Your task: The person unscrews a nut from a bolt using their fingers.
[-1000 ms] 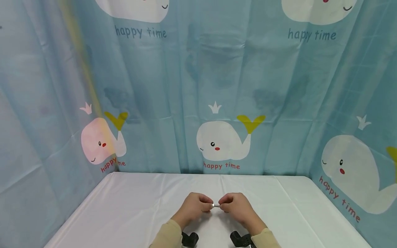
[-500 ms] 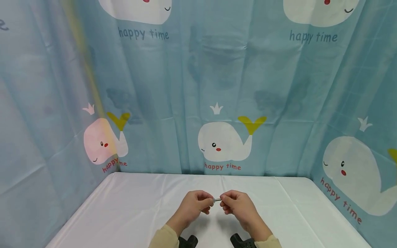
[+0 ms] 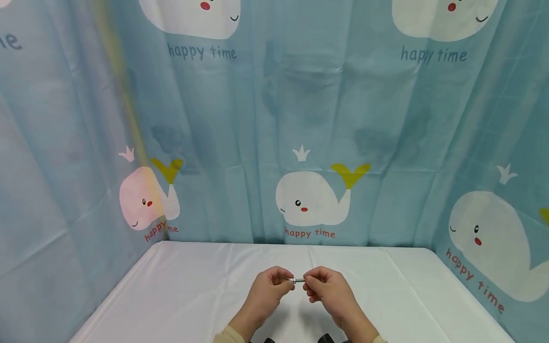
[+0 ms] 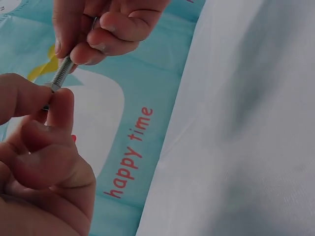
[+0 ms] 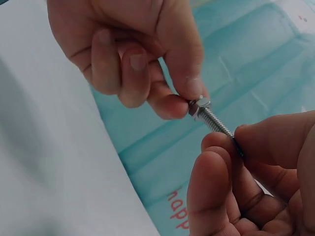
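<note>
A silvery threaded bolt (image 5: 216, 122) is held nearly level between both hands above the white table. My left hand (image 3: 267, 291) pinches the end with a hexagonal metal piece (image 5: 201, 105) between thumb and forefinger. The far tip of the threaded shank lies between the thumb and fingers of my right hand (image 3: 338, 291), which cover it. In the left wrist view, a short length of bare thread (image 4: 61, 73) shows between the two sets of fingertips. The remaining fingers of both hands are curled inward.
A white cloth covers the table (image 3: 193, 281). Behind it and at both sides hangs a light blue curtain (image 3: 240, 200) with white whales and "happy time" lettering. Dark wrist-worn devices (image 3: 328, 338) show at the bottom edge, near beige sleeves (image 3: 229, 335).
Both hands keep their pinch on the bolt. It tilted slightly half a second ago and is now closer to level. More of the hexagonal piece shows by the left fingertips.
</note>
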`<state>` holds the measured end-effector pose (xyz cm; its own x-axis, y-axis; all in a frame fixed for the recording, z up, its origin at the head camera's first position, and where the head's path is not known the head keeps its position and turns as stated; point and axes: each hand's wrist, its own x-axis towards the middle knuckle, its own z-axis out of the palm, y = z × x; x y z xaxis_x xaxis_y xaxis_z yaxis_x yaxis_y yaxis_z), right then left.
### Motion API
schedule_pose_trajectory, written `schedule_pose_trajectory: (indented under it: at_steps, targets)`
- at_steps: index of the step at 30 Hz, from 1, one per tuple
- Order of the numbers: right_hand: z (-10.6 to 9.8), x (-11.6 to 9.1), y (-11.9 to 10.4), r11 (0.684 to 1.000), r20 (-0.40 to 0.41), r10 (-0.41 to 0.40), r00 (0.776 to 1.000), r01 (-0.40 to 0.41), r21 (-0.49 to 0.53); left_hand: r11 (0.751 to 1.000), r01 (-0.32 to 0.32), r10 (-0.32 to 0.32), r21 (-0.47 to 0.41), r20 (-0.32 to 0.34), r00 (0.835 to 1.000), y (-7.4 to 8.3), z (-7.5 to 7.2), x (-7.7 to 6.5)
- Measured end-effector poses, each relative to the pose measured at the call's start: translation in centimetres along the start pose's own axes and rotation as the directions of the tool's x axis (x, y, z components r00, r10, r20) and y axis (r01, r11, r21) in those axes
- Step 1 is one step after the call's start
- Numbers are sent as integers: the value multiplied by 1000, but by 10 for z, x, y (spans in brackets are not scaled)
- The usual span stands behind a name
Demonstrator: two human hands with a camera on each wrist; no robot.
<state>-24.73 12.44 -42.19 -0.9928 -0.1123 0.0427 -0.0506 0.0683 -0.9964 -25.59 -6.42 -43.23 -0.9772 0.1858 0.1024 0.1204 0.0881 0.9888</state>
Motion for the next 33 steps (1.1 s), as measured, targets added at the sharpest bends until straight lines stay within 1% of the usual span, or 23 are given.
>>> schedule_pose_trajectory:
  at_steps: [3,6,9,11,14,17,21,26,33]
  targets:
    - [0,-2,-3,1000,17,1,1000,-1,13,999,-11,11,-39,3,1000,1,-1,0]
    - [0,-3,-6,1000,17,9,1000,-9,25,997,-22,23,-80,11,1000,2,-1,-1]
    - [-1,-4,-8,1000,13,12,1000,-13,26,995,-33,34,-98,17,999,3,1,-1]
    - [1,-5,-9,1000,35,13,999,-14,24,994,-33,35,-101,21,999,3,1,-2]
    - [5,-5,-9,1000,92,4,996,-6,24,995,-34,37,-93,32,999,3,0,-4]
    - [9,-7,-9,1000,130,-12,991,9,25,996,-46,50,-82,44,998,3,-1,-5]
    - [9,-8,-11,1000,126,-27,992,25,17,995,-60,65,-78,61,996,4,-1,-5]
    - [7,-9,-12,1000,128,-13,992,13,1,995,-66,73,-78,91,993,5,0,-7]
    - [8,-9,-12,999,112,-15,994,20,-42,995,-77,83,-64,106,991,7,2,-8]
